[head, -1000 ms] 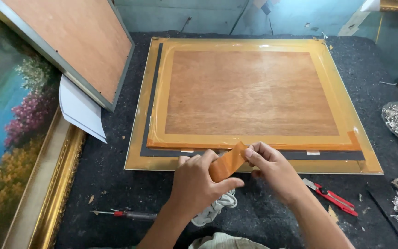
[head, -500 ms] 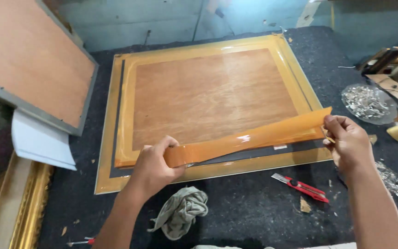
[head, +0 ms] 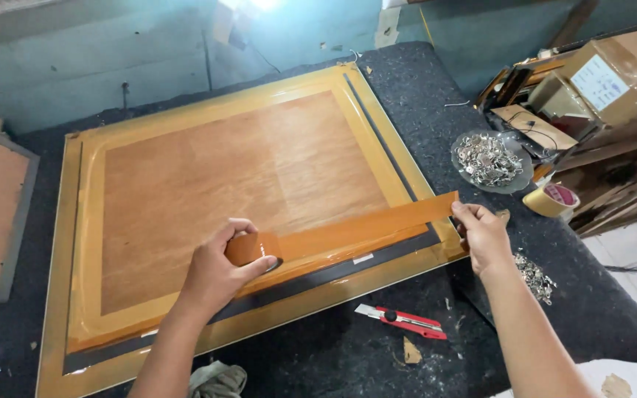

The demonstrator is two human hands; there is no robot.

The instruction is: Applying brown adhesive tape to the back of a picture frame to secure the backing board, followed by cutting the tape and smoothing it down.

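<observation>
Already taped: three edges of the frame back [head: 245, 191] wore brown tape.
Left hand [head: 219, 276]: you clasped the tape roll [head: 248, 249].
Right hand [head: 481, 236]: you pinched the stretched strip [head: 366, 230] at its end.
Left undone: near edge, dark gap [head: 318, 274] showed uncovered.

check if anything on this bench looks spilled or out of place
A few small metal bits lie loose on the dark mat beside the right hand, outside the dish of metal bits. A torn brown scrap sits by the red utility knife.
</observation>
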